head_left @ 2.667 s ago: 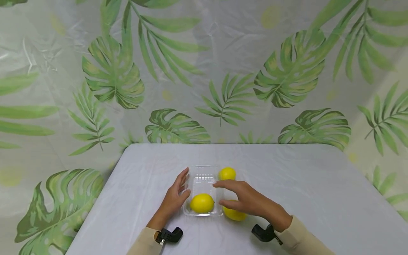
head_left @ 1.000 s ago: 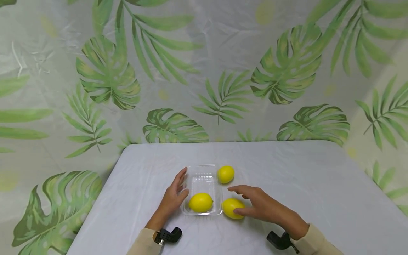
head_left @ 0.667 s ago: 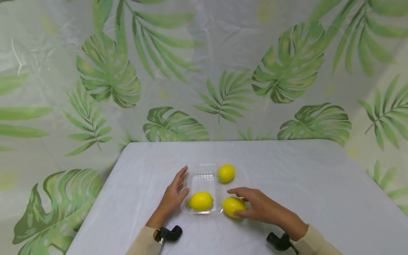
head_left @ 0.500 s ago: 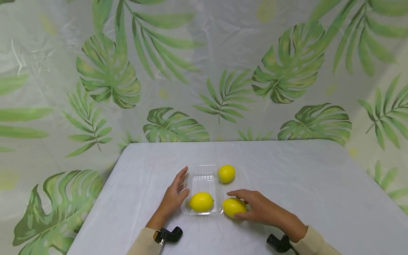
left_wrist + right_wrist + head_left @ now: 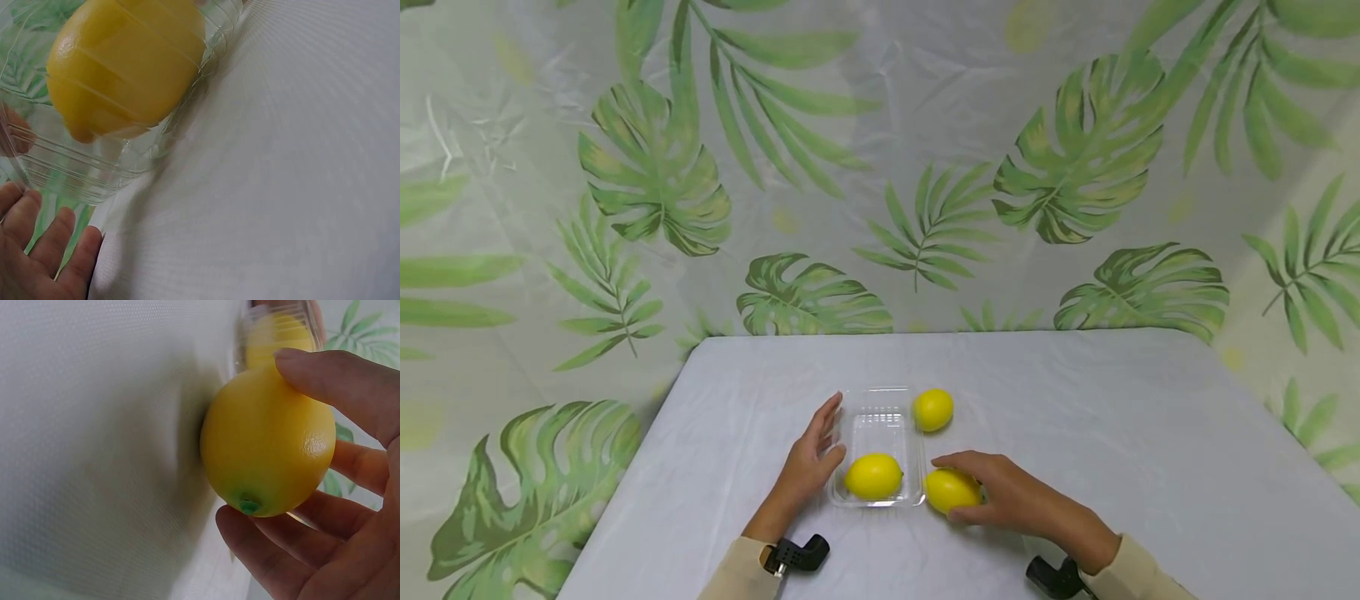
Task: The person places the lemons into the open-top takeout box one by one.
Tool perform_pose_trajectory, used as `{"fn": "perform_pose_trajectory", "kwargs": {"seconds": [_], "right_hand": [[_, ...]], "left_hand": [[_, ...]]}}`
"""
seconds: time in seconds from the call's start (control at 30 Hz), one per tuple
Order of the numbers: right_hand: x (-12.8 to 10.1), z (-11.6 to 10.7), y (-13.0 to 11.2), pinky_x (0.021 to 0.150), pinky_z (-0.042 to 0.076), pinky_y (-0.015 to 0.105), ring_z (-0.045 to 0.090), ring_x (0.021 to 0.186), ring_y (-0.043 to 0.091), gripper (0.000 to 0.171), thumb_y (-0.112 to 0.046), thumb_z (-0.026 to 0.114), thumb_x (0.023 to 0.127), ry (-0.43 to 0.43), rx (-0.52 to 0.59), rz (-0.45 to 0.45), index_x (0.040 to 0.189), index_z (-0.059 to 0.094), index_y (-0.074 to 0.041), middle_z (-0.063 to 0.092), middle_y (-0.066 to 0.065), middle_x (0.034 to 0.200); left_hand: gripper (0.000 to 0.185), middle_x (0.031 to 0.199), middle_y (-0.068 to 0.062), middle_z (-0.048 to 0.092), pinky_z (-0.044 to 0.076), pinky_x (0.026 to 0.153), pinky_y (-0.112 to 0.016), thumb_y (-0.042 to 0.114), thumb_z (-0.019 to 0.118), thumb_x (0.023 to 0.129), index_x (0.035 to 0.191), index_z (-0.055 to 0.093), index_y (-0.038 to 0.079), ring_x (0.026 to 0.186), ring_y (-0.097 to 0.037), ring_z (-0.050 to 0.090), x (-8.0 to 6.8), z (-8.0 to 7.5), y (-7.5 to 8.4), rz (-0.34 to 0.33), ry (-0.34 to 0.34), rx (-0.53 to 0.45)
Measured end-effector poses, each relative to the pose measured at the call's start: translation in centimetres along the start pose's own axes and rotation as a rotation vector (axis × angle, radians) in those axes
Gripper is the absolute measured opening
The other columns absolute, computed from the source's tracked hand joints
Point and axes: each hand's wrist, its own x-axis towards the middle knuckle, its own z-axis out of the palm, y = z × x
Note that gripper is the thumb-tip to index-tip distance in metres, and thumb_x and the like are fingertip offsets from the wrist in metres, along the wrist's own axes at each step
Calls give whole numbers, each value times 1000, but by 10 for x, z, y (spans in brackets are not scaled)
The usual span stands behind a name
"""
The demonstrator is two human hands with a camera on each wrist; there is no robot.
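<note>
A clear plastic box [image 5: 880,408] stands open on the table, with one lemon [image 5: 874,477] in its near end. My left hand [image 5: 808,458] lies along the box's left side, its fingers fairly straight and the thumb at the rim. Just right of the box, my right hand [image 5: 1000,492] grips a second lemon [image 5: 950,490]. The right wrist view shows my thumb [image 5: 337,384] on this lemon's side and my fingers curled round its far side; its green stem end [image 5: 249,505] faces the camera. A third lemon [image 5: 933,410] sits by the box's far right corner.
A white cloth covers the table [image 5: 1075,417]. Behind it hangs a pale sheet printed with green leaves [image 5: 925,225]. Black wrist cameras [image 5: 801,552] sit on both wrists, close above the cloth.
My right hand first drew back right from over the box to the near right lemon, then its thumb and fingers closed round it. The left hand and box have stayed in place.
</note>
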Motion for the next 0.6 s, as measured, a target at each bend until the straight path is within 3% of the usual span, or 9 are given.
{"fn": "perform_pose_trajectory", "kwargs": {"seconds": [0.6], "right_hand": [[5,1,0,99,48,40,57,112,14,58,-34,76,82,-34,-17,4,133,58,-12,60,-6,127]], "left_hand": [[67,156,-15,27,32,108,-56,-7,50,91,152,24,4,140,-37,32,1,-1,0,42,-4,2]]}}
